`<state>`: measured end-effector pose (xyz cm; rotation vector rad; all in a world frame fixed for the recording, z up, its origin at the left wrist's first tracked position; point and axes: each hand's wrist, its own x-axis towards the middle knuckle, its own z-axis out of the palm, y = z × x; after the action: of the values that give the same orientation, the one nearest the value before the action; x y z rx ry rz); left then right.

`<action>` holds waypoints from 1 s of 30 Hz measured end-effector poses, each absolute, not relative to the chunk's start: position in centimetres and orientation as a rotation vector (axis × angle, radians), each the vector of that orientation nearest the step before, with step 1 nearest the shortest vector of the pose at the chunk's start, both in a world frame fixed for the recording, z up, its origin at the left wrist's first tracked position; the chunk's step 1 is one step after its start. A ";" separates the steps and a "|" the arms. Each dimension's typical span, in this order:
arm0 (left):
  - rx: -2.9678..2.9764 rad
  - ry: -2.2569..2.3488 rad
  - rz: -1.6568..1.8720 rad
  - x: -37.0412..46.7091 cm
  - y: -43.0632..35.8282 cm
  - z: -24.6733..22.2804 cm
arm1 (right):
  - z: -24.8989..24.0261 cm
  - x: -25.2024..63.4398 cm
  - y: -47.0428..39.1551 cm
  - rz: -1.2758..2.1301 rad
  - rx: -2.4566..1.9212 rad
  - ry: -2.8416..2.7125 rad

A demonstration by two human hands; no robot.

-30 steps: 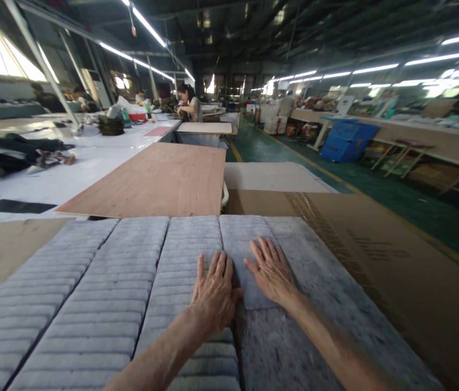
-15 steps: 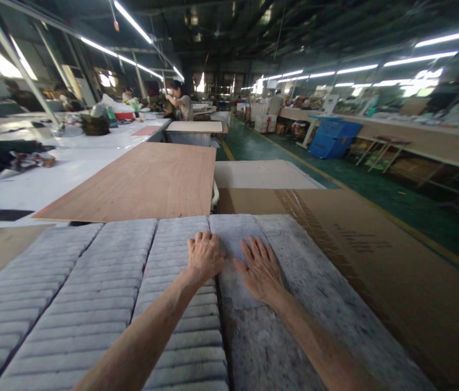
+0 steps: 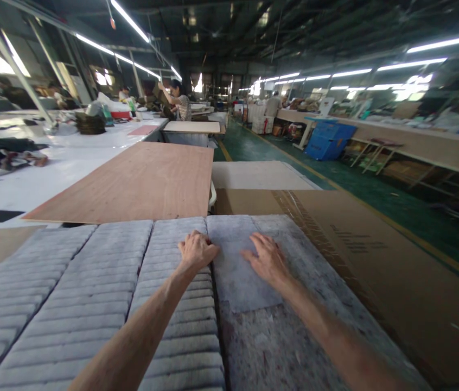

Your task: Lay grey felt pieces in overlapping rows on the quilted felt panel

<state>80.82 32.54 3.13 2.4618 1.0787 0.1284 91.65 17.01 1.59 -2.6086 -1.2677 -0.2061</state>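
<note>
Flat grey felt sheet (image 3: 237, 271) beside stacked ribbed pads (image 3: 172, 304).

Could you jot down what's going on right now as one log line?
left hand curled at edge of ribbed felt stack | right hand flat on grey felt sheet | cardboard beside

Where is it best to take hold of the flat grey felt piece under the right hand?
Probably at its near edge: the flat felt piece lies on speckled felt, and that edge shows as a free step. Its left edge abuts the felt stacks, where the left hand curls.
</note>
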 end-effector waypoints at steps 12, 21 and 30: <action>2.409 1.059 0.171 80.7 32.6 2.9 | 3.3 96.9 18.5 0.288 -2.674 -1.042; 2.388 1.074 0.156 80.8 32.6 2.8 | 3.2 97.1 17.0 0.446 -2.793 -0.812; 2.401 1.090 0.075 81.0 32.6 3.4 | 2.6 97.0 17.4 0.401 -2.796 -0.824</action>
<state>80.96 32.63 3.36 2.4013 1.0905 0.0748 96.97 17.39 2.65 -2.7963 -0.8239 0.4014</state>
